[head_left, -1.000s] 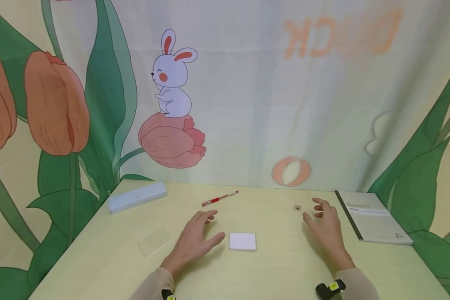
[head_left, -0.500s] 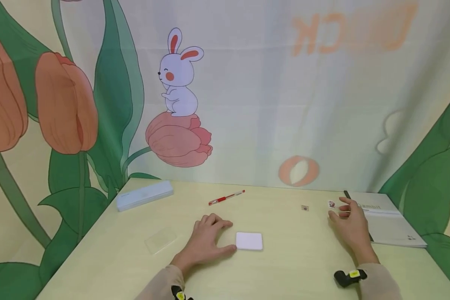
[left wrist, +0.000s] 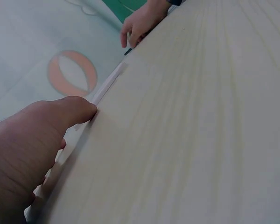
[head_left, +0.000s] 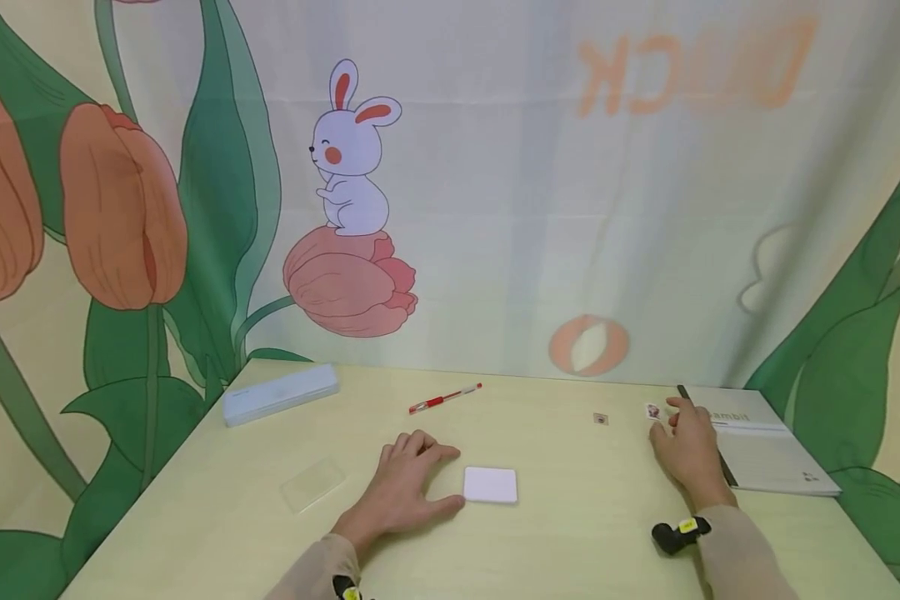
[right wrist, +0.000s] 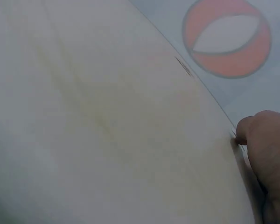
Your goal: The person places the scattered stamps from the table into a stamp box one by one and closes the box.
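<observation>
My left hand (head_left: 405,487) rests low over the table with thumb and forefinger spread. Its thumb tip is at the left edge of a flat white rectangle (head_left: 491,485) with rounded corners, which looks thin in the left wrist view (left wrist: 113,80). Loosely bent, my right hand (head_left: 690,450) lies by the left edge of a grey-white notebook (head_left: 772,450), covering part of its cover. A small white sticker-like piece with a dark reddish print (head_left: 652,411) lies just beyond its thumb tip. No object shows between the right thumb and forefinger.
A small brownish square (head_left: 601,419) lies left of the right hand. Farther back are a red pen (head_left: 446,398) and a pale blue pencil case (head_left: 281,395). A clear plastic rectangle (head_left: 312,484) lies left of my left hand. A printed curtain (head_left: 480,208) hangs behind the table.
My right hand has moved right towards the notebook, uncovering the small printed piece. My left hand has lowered and its thumb has come to the white rectangle's edge. The view has shifted slightly.
</observation>
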The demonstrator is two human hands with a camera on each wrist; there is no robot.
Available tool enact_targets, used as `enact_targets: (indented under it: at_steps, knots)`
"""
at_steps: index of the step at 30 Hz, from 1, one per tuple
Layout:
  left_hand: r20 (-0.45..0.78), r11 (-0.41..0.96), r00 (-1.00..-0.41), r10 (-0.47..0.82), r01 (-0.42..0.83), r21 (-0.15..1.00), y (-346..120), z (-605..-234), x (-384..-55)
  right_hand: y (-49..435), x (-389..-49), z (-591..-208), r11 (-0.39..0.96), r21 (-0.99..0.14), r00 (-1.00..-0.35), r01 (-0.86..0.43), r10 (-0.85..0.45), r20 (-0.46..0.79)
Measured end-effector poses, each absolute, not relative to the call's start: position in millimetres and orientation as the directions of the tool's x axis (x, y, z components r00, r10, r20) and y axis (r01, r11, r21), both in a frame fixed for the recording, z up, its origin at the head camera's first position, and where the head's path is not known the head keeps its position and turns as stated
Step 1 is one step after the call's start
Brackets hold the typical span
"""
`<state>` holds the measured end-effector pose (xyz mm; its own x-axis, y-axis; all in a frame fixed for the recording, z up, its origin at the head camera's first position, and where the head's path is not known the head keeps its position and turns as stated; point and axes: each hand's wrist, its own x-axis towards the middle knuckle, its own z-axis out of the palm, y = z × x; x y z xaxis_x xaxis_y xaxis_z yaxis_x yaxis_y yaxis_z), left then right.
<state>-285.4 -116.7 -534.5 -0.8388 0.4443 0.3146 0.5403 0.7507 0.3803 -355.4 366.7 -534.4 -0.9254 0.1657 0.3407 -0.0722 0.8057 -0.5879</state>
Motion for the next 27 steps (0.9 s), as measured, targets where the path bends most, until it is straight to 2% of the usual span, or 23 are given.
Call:
enact_targets:
  at_steps: [7, 20, 27]
  knots:
    - [0.305, 0.761, -0.846, 0.437, 0.529, 0.376, -115.8, -534.9, -286.2, 369.0, -361.8, -534.1, 0.829, -0.556, -0.94, -0.065, 0.135, 0.312]
    - [0.315, 0.76, -0.845, 0.432, 0.529, 0.378, -115.9, -535.2, -286.8, 366.9, -364.5, -526.7, 0.861, -0.509, -0.979, -0.004, 0.099, 0.176]
    - [0.323, 0.757, -0.842, 0.433, 0.534, 0.377, -115.4, -533.6, -286.5, 361.4, -357.9, -531.8, 0.839, -0.545, -0.963, -0.005, 0.142, 0.227]
